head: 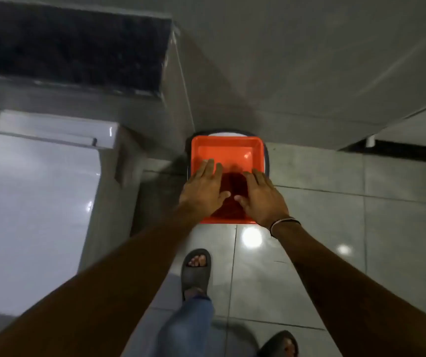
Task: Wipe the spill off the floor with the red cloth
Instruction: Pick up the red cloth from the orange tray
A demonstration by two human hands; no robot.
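Two bare forearms reaching forward and down from the lower edge, a dark band round the right wrist. Below the arms, a sandalled foot (196,270) and a denim leg, planted on pale glossy floor tiles (317,210). Left hand (205,189) spread flat, fingers splayed, gripping nothing. Right hand (260,195) likewise flat and spread, thumb tips of the two nearly meeting. Between and just under both palms, the red cloth (233,188), a dark, crumpled heap. Pressed down rather than pinched, it seems, though shadow hides the contact. Beneath the cloth, an orange square basin (226,150), its far half bare beyond the fingertips. Perched, apparently, on a round dark-rimmed thing, only slivers of it visible past the basin's far and right edges. To the left of the left hand, a grey cabinet corner and a white glossy appliance.

Progress, by judgement: early. Cloth not yet on the floor, not yet lifted or wrung. No spill clearly visible on the tiles near either hand; only lamp glare just below the right wrist. Left to do: gather the cloth, lift it out of the basin, carry it to the wet patch, wipe.
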